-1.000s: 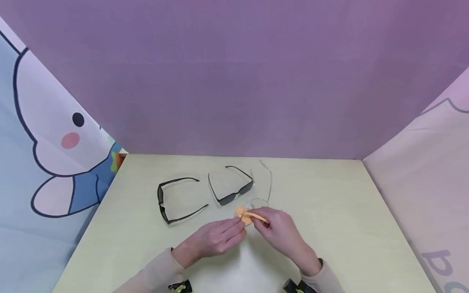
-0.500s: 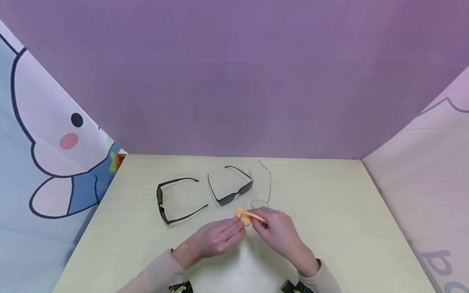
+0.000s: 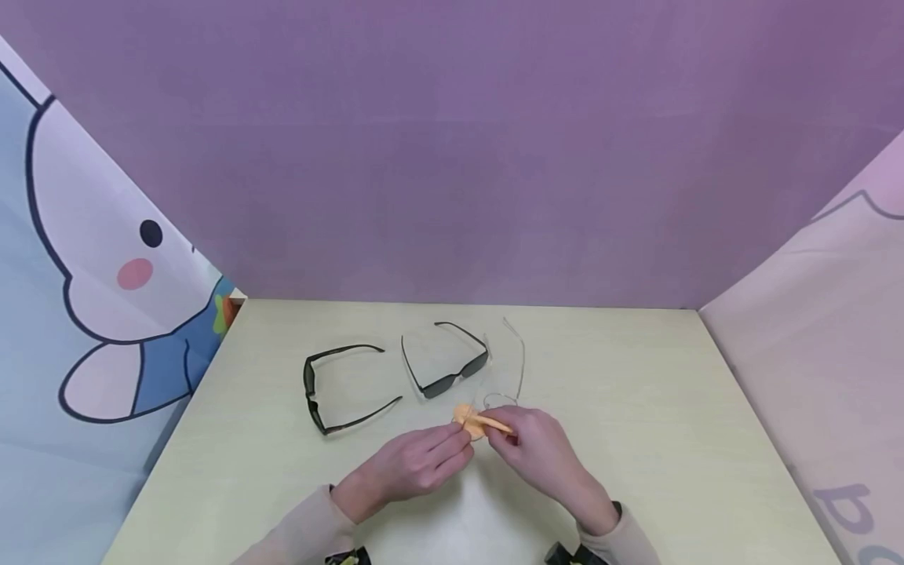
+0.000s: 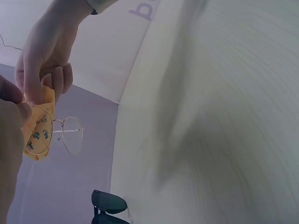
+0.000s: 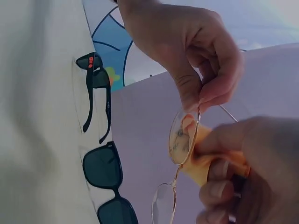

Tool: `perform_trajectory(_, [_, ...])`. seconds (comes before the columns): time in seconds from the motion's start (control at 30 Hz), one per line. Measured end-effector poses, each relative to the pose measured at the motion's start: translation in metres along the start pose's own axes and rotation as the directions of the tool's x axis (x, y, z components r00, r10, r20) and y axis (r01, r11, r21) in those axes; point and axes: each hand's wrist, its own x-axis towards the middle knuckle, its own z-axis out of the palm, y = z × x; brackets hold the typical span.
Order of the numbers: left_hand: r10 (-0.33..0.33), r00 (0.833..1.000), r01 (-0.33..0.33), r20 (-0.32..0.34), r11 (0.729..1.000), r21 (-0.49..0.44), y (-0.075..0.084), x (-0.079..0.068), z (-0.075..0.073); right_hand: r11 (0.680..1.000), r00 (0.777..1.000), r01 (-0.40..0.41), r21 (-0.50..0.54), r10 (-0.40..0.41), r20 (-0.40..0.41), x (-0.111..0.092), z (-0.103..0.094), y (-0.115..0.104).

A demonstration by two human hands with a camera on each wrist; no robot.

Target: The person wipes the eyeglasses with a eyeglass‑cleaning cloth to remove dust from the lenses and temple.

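Note:
A pair of eyeglasses (image 4: 73,135) with a thin gold wire frame and clear lenses is held up over the table. My left hand (image 3: 418,464) pinches it at the outer rim of one lens, seen clearly in the right wrist view. An orange cloth (image 3: 468,420) with small dark printing lies folded over that same lens. My right hand (image 3: 540,451) grips the cloth between thumb and fingers, pressed around the lens. The other lens (image 5: 163,205) sticks out uncovered, and the temples point away from me.
Two pairs of black sunglasses lie on the pale wooden table (image 3: 636,392) with temples unfolded. One pair of sunglasses (image 3: 309,380) is at the left; the other sunglasses (image 3: 439,386) sit just beyond my hands. A purple panel (image 3: 452,157) stands behind the table.
The eyeglasses have tipped slightly, their far temple tip shifting a little toward me. Both hands keep their hold in nearly the same place, and the sunglasses have not moved.

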Motion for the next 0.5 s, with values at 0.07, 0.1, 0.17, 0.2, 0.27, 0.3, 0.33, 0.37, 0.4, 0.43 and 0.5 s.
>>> perform_trajectory(0.07, [-0.007, 1.000, 0.007, -0.004, 1.000, -0.007, 0.001, 0.000, 0.000, 0.998, 0.999, 0.015, 0.057, -0.017, 0.033, -0.001, -0.002, 0.001])
perform_trajectory(0.1, [-0.009, 1.000, 0.009, -0.004, 1.000, -0.010, 0.001, 0.000, 0.000, 0.996, 0.999, 0.023, 0.090, -0.028, 0.047, -0.002, -0.003, 0.002])
perform_trajectory(0.17, [-0.015, 1.000, 0.015, -0.004, 1.000, -0.014, 0.001, 0.000, 0.000, 0.989, 0.998, 0.024, 0.143, -0.034, 0.062, -0.003, -0.005, 0.004])
perform_trajectory(0.2, [-0.016, 1.000, 0.016, -0.007, 1.000, -0.014, 0.001, 0.000, 0.000, 0.988, 0.998, 0.023, 0.152, -0.031, 0.055, -0.004, -0.005, 0.005])
perform_trajectory(0.27, [-0.024, 1.000, 0.024, -0.012, 1.000, -0.011, 0.000, 0.000, 0.000, 0.987, 0.999, 0.021, 0.158, -0.025, 0.023, -0.004, -0.005, 0.008])
perform_trajectory(0.3, [-0.029, 0.999, 0.029, -0.015, 1.000, -0.008, 0.000, 0.000, 0.000, 0.985, 1.000, 0.019, 0.171, -0.019, 0.003, -0.005, -0.005, 0.009])
perform_trajectory(0.33, [-0.031, 0.999, 0.031, -0.018, 1.000, -0.003, -0.001, 0.000, 0.000, 0.983, 1.000, 0.014, 0.181, -0.010, -0.022, -0.005, -0.005, 0.011])
perform_trajectory(0.37, [-0.036, 0.999, 0.036, -0.024, 0.999, -0.001, -0.001, 0.000, 0.000, 0.980, 0.999, 0.014, 0.197, -0.004, -0.050, -0.005, -0.005, 0.013])
perform_trajectory(0.4, [-0.038, 0.999, 0.038, -0.030, 0.999, 0.001, -0.002, 0.000, -0.001, 0.976, 0.997, 0.013, 0.216, 0.005, -0.082, -0.006, -0.005, 0.014])
perform_trajectory(0.43, [-0.040, 0.999, 0.040, -0.034, 0.999, 0.003, -0.003, 0.000, -0.001, 0.971, 0.993, 0.013, 0.238, 0.015, -0.117, -0.006, -0.006, 0.017])
perform_trajectory(0.5, [-0.038, 0.998, 0.039, -0.047, 0.999, 0.004, -0.004, 0.000, -0.001, 0.961, 0.979, 0.018, 0.274, 0.039, -0.200, -0.006, -0.007, 0.021])
